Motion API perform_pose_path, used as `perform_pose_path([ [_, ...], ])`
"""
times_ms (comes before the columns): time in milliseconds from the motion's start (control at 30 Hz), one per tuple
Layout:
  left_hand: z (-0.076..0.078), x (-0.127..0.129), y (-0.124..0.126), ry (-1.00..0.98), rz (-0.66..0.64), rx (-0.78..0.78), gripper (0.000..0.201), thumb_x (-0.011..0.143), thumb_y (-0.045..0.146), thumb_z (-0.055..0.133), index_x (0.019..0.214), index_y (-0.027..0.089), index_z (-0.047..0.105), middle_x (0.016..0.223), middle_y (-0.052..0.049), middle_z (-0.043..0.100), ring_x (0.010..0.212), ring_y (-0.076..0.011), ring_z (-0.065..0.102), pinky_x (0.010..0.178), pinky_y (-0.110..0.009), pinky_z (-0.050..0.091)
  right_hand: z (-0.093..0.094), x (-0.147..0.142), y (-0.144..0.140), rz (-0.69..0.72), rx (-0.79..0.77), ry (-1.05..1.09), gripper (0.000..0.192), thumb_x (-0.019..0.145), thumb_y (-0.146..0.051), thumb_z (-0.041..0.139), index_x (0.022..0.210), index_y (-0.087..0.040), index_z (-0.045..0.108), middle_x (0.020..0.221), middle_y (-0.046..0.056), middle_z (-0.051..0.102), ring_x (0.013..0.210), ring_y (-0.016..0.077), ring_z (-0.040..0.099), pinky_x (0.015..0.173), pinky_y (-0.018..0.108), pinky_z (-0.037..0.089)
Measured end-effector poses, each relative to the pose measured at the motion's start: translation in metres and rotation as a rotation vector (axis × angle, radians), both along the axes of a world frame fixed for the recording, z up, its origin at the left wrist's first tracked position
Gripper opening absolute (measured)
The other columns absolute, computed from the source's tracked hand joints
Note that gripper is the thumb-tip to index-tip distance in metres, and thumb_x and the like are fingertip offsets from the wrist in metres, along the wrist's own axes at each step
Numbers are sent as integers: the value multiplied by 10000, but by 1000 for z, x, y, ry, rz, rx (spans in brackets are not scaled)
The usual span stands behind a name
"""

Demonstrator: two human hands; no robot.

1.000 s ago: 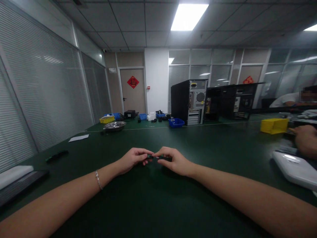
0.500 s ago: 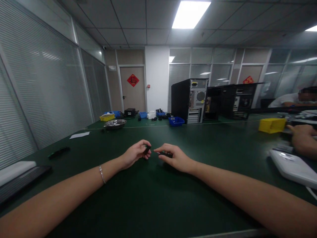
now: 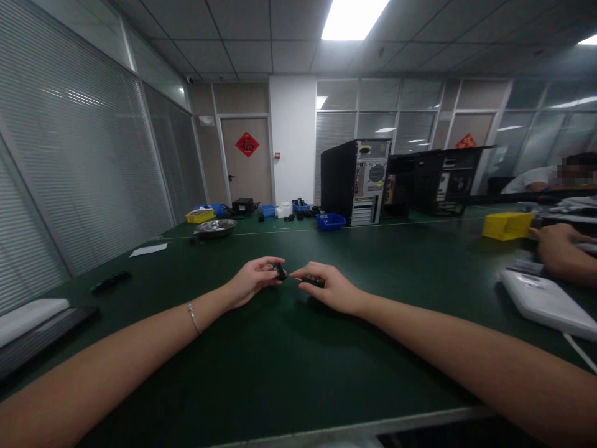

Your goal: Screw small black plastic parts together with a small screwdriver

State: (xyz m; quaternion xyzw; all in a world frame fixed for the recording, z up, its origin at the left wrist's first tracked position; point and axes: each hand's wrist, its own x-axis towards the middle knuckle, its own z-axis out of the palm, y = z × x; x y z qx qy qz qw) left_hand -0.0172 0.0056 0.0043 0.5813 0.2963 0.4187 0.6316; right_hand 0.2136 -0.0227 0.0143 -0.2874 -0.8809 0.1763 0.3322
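Observation:
My left hand (image 3: 254,281) pinches a small black part (image 3: 280,271) between thumb and fingers, just above the green table (image 3: 289,348). My right hand (image 3: 326,287) holds a second small dark piece (image 3: 311,282) with a thin tip pointing left toward the first part. The two pieces are close but slightly apart. A thin bracelet sits on my left wrist.
A co-worker's hand (image 3: 557,252) rests at the right by a white device (image 3: 545,302) and a yellow bin (image 3: 506,225). Two black computer towers (image 3: 357,182), blue bins (image 3: 329,221) and a metal bowl (image 3: 215,228) stand at the far end. A dark flat object (image 3: 44,339) lies at the left.
A second ago both hands met on one small object; the pieces have come apart, one in each hand. The camera view has tilted down a little.

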Motion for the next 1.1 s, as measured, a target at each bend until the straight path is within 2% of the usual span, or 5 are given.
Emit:
perform_pose_path([
  [133, 0, 0, -1, -2, -13, -2, 381, 656, 61, 687, 1021, 137, 606, 979, -78, 630, 931, -188, 600, 932, -362, 411, 0, -1, -1, -22, 4, -5, 279, 838, -233, 531, 1106, -213, 604, 998, 51, 611, 862, 168, 561, 745, 287, 441],
  [267, -1, 0, -1, 11, -51, 13, 251, 703, 109, 672, 950, 110, 628, 1008, -101, 629, 947, -202, 606, 945, -375, 416, 1, -1, -2, -22, -2, -3, 276, 841, -237, 528, 1106, -217, 602, 1009, 47, 611, 882, 168, 563, 762, 288, 445],
  [700, 2, -2, -5, 133, 7, 97, 311, 686, 160, 705, 981, 103, 626, 959, -116, 663, 884, -197, 635, 873, -367, 467, -2, -3, 4, -20, -27, -12, 291, 837, -238, 537, 1120, -234, 601, 1005, 48, 609, 875, 172, 560, 733, 288, 447],
  [933, 4, -3, -7, 98, -20, -8, 313, 680, 145, 712, 976, 84, 632, 956, -132, 666, 876, -195, 641, 859, -336, 474, -3, -3, 4, 13, -23, 18, 288, 831, -239, 548, 1113, -221, 607, 965, 54, 607, 840, 164, 553, 708, 280, 436],
  [1100, -1, -5, -3, 53, -40, -37, 297, 679, 134, 710, 962, 83, 641, 996, -138, 658, 899, -208, 641, 894, -344, 465, -3, -3, 4, 23, -22, 21, 283, 825, -234, 556, 1101, -221, 614, 949, 52, 603, 813, 161, 545, 695, 281, 434],
])
